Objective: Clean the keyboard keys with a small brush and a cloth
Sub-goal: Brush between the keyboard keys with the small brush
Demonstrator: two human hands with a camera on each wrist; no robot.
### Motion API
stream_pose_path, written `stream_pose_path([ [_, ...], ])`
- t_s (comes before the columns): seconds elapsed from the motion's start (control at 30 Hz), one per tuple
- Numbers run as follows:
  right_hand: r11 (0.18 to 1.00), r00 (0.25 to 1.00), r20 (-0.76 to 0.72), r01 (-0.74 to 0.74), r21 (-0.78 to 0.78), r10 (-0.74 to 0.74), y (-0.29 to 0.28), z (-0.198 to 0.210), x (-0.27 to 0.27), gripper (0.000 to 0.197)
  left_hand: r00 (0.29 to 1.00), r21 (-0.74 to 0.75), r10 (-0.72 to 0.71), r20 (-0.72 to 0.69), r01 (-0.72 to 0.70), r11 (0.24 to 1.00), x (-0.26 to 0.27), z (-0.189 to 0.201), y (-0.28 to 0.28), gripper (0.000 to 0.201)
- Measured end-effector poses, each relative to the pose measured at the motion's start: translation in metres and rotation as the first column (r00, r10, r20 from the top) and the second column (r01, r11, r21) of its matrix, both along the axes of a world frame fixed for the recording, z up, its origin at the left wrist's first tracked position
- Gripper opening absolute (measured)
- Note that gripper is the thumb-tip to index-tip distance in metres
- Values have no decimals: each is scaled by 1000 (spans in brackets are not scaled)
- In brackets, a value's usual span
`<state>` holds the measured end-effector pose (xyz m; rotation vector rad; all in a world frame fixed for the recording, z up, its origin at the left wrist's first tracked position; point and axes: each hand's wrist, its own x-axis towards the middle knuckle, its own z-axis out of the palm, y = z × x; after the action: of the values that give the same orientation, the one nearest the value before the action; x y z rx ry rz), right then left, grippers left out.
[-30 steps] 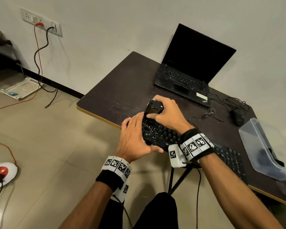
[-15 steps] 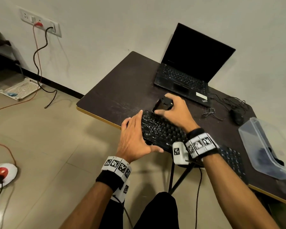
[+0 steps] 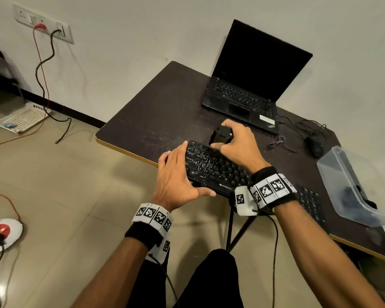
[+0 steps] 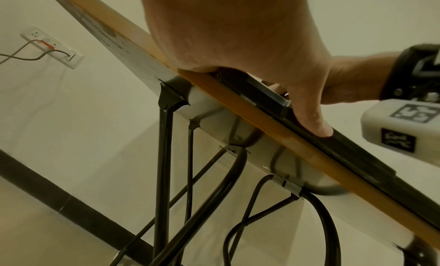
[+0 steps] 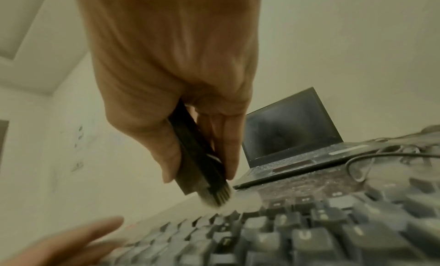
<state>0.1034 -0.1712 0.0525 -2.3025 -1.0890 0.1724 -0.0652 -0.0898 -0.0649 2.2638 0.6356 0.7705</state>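
A black keyboard (image 3: 216, 167) lies along the near edge of the dark table (image 3: 160, 112). My right hand (image 3: 236, 145) grips a small black brush (image 3: 222, 135) over the keyboard's far left rows. In the right wrist view the brush (image 5: 197, 157) points down, its pale bristles (image 5: 216, 196) just above the top keys of the keyboard (image 5: 309, 236). My left hand (image 3: 178, 174) rests flat on the keyboard's left end, fingers straight and thumb along the front edge. In the left wrist view that thumb (image 4: 309, 117) presses the keyboard (image 4: 345, 147) front. No cloth is in view.
An open black laptop (image 3: 249, 90) stands at the back of the table. A black mouse (image 3: 315, 145) with coiled cable lies at the right. A clear plastic tub (image 3: 353, 185) sits at the right edge. Cables and a socket board (image 3: 2, 235) lie on the floor.
My right hand has carried the brush from the keyboard's left middle rows away toward the far top edge. The left hand has stayed in place.
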Motion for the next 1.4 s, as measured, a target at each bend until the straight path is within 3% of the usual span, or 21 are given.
stream_pose_path([
  [0.13, 999, 999, -7, -43, -9, 43, -3, -5, -3, 32, 1000, -4, -1, 5, 1, 1000, 1, 0, 1, 155],
  [0.27, 1000, 1000, 14, 22, -15, -22, -4, -5, 1, 33, 1000, 17, -7, -14, 7, 1000, -1, -1, 0, 154],
  [0.4, 999, 998, -32, -45, -25, 44, -7, -6, -3, 31, 1000, 24, -7, -5, 7, 1000, 1, -1, 3, 153],
  [0.77, 1000, 1000, -20, 20, -9, -20, -3, -8, 3, 33, 1000, 37, -13, -7, 14, 999, 1, -2, 4, 152],
  [0.87, 994, 997, -53, -67, -90, 62, -4, 2, 2, 31, 1000, 20, -20, -10, 21, 1000, 1, -2, 3, 152],
  [0.97, 978, 970, -202, -162, -132, 134, -7, 11, 2, 30, 1000, 23, -18, -6, 18, 1000, 1, -1, 4, 150],
  [1.03, 990, 960, -267, -115, -86, 88, -10, 14, 11, 29, 1000, 24, -15, -8, 16, 1000, 1, -1, 3, 150],
  [1.13, 1000, 957, -289, -8, -15, 4, -12, 10, 19, 48, 1000, 16, -12, -14, 12, 1000, 1, -2, 2, 151],
  [1.27, 990, 925, -370, -118, -72, 83, -15, 15, 18, 29, 1000, 22, -12, -1, 12, 1000, 1, -3, 3, 150],
  [1.33, 997, 895, -442, -73, -13, 60, -14, 16, 21, 32, 1000, 28, -16, -3, 16, 999, 1, -3, 3, 150],
  [1.4, 999, 922, -387, -25, 23, 32, -9, 12, 28, 45, 1000, 29, -14, -1, 14, 999, 1, -3, 2, 149],
])
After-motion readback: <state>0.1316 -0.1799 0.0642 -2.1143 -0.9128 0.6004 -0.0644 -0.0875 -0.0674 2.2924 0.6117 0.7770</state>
